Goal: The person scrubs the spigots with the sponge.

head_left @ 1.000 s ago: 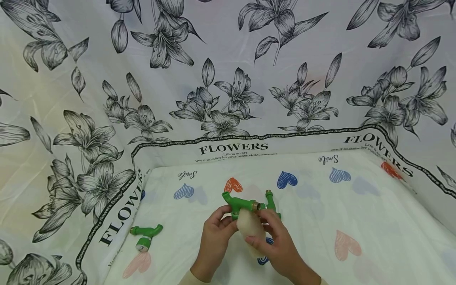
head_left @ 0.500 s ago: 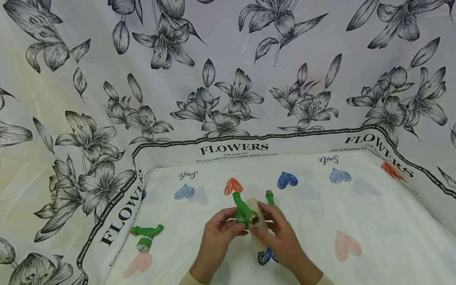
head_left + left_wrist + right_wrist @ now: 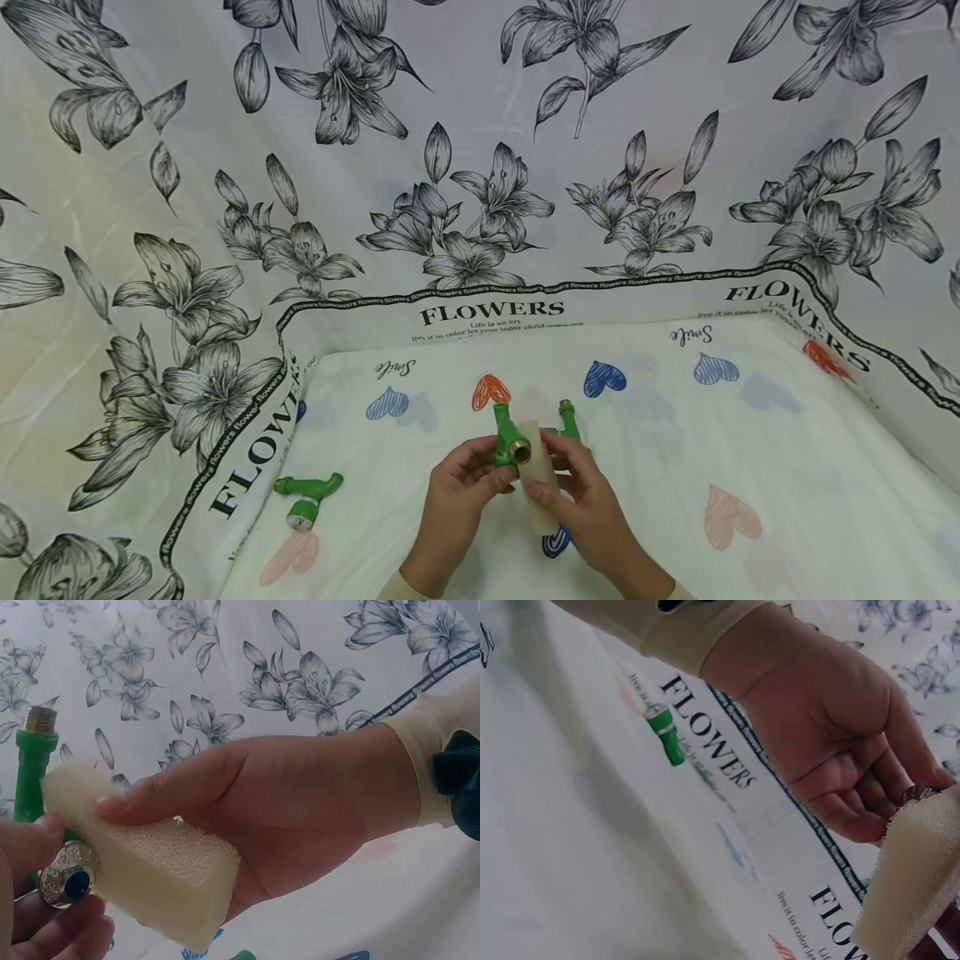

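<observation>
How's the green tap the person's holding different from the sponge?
The tap is green with a brass-coloured end, but the sponge is cream. The tap branches and has a shiny knob with a blue spot, while the sponge is a plain block. The left hand holds the tap; the right hand holds the sponge.

The sponge looks matt and porous — the held tap smooth, its threaded end brassy metal — the cloth matt
</observation>
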The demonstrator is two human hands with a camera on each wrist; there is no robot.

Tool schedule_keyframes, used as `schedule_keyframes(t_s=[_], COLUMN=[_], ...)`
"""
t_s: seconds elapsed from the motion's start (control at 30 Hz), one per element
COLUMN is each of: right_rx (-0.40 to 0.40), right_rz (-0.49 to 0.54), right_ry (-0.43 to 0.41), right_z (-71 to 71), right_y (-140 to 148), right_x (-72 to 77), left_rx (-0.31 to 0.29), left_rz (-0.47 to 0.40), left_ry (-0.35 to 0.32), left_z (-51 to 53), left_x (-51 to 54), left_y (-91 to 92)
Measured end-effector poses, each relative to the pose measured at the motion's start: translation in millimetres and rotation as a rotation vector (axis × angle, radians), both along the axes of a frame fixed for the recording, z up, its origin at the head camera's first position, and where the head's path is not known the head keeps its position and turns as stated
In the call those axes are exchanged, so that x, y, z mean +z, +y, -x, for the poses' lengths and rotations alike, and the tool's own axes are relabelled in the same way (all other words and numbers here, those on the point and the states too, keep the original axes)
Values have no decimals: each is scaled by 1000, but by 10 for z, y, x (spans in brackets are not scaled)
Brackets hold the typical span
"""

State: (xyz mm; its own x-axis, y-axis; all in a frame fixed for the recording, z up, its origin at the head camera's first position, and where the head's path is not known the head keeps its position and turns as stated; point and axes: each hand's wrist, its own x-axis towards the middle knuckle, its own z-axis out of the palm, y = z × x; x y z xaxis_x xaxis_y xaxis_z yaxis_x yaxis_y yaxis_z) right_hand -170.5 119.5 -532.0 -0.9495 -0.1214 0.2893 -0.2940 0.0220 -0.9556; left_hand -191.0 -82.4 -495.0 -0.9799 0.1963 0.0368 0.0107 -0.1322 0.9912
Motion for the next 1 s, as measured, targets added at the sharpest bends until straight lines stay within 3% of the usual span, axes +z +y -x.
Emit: schedule_keyframes(t_s=[0.3,0.63,0.87,1.0], right_rx=[11,-8,-19,-38], right_rz=[-58,-85,-78,-78], right_ry=[25,24,81,74], right_z=[-81,-72,3,53], right_y=[-45,-76,-31,4], right_x=[120,157,64,31], left_rx=[45,86,35,3], left_rz=[-5,28,-10,-33], left_ry=[9,15,10,15], left_z=[44,64,35,14], left_x=[-17,-34,-16,0], left_y=[-28,-25,-23,-28])
